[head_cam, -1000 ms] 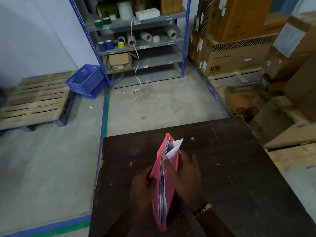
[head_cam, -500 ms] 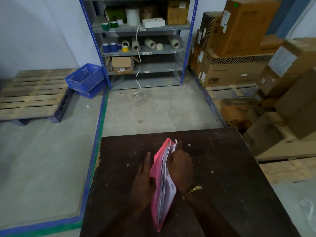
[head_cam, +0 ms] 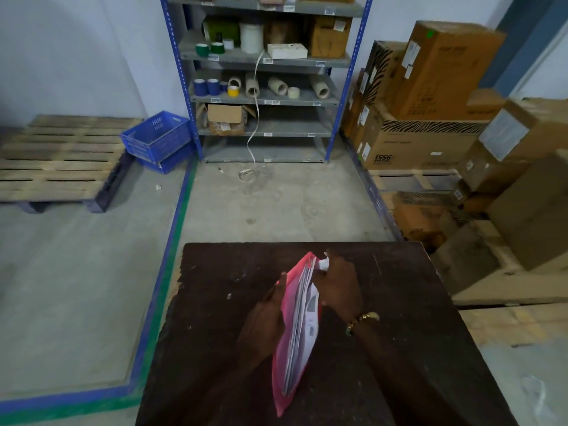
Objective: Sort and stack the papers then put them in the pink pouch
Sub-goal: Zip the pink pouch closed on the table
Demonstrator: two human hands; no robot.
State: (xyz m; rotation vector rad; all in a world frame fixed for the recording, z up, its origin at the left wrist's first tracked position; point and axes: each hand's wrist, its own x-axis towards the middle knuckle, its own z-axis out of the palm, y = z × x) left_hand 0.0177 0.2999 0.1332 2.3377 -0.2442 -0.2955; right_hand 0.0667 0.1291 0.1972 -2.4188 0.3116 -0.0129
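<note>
The left hand [head_cam: 264, 324] lies flat against the outer left face of the pink pouch [head_cam: 284, 358], fingers spread along it, bracing the pouch where it stands on edge near the middle of the dark worktop [head_cam: 415, 302]. Whether the thumb hooks over the pouch lip cannot be told from here.

Inside the pouch, the stack of papers [head_cam: 302, 321] sits nearly all the way in, its edges showing through the open mouth that runs along the top. One white corner [head_cam: 323, 264] pokes out at the far end of the pouch.

To the right of the pouch, the right hand [head_cam: 338, 287] is curled closed over that far end, pinching the stray paper corner and the pouch's right wall together.

The step in hand looks like seating the last of the stack. To do it well, the left hand should hold the pouch wall firm and spread the mouth a little, while the right hand presses the loose corner down and inward, not sideways, so the sheet slides flat against the others instead of creasing. Tapping the pouch's lower edge on the worktop would likely square the papers before closing.
</note>
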